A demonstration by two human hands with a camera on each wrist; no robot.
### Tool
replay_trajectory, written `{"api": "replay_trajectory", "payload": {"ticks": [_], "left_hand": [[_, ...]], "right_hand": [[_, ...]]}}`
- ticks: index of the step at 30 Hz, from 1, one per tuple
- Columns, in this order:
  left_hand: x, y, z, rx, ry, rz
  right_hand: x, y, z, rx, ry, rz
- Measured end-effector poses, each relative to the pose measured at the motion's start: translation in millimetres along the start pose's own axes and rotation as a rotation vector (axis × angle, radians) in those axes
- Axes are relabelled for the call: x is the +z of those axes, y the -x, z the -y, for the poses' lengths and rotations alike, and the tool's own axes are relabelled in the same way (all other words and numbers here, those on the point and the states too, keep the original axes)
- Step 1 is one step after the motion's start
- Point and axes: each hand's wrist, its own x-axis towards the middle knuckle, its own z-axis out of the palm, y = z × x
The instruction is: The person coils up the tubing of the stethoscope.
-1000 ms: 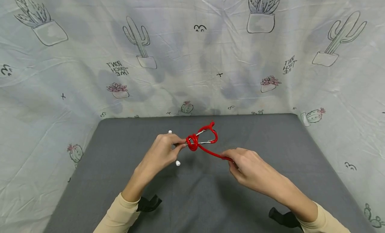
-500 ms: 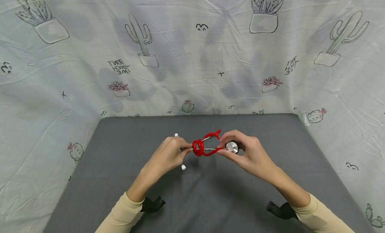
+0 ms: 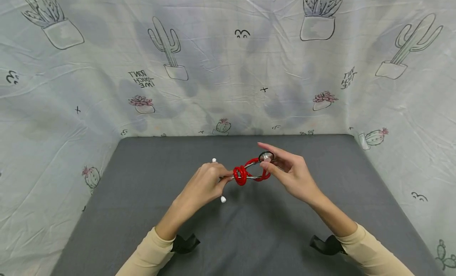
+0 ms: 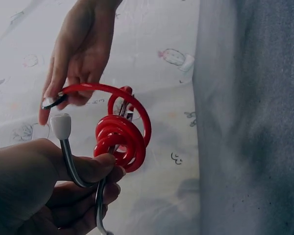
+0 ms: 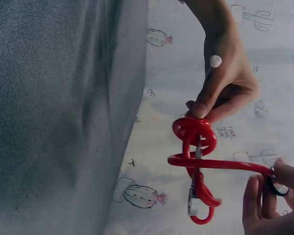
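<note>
Above the table is a stethoscope (image 3: 241,181) whose red tubing is wound in several turns around its metal ear tubes. My left hand (image 3: 204,183) pinches those tubes between thumb and fingers, just left of the coil (image 4: 122,132). One white ear tip (image 4: 61,126) sticks out beside the left thumb in the left wrist view. With thumb and fingers, my right hand (image 3: 293,175) pinches the round chest piece (image 3: 266,156), its index finger extended past it. A stretch of tubing (image 5: 230,165) runs from the chest piece across the ear tubes in the right wrist view.
Below both hands spreads a grey cloth-covered table (image 3: 249,236). A pale curtain (image 3: 213,62) printed with cacti rises behind it and along both sides. Black straps (image 3: 185,244) hang from the wrists.
My right hand has shifted its hold from the loose tubing to the chest piece, then lifted it up and left over the far loop. The left hand has drifted slightly right, still pinching the ear tubes.
</note>
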Motion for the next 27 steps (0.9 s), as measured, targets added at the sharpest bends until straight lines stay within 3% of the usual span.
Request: {"api": "replay_trajectory", "payload": {"ticks": [3,6,11,15,20,27], "left_hand": [[1.8,-0.5,-1.5,-0.006,0.009,-0.035],[2.6,-1.1,-2.7,-0.035,0.030,-0.071],[2.3,-2.0,-4.2,-0.071,0.058,-0.123],[2.5,-1.0,-6.0,-0.060,0.051,-0.136],[4.9,0.7,-8.8,-0.029,-0.017,-0.149],[7.2,2.0,-10.7,-0.012,-0.057,-0.174]], "right_hand": [[2,-1.1,-4,-0.002,-0.050,-0.047],[6,-0.3,-8,-0.069,-0.003,-0.066],[12,-0.6,-15,-0.275,0.279,-0.100],[15,-2.5,-17,-0.352,0.436,-0.134],[18,-2.6,-12,-0.353,0.534,-0.122],[17,-3.8,-3,-0.261,0.680,-0.124]]}}
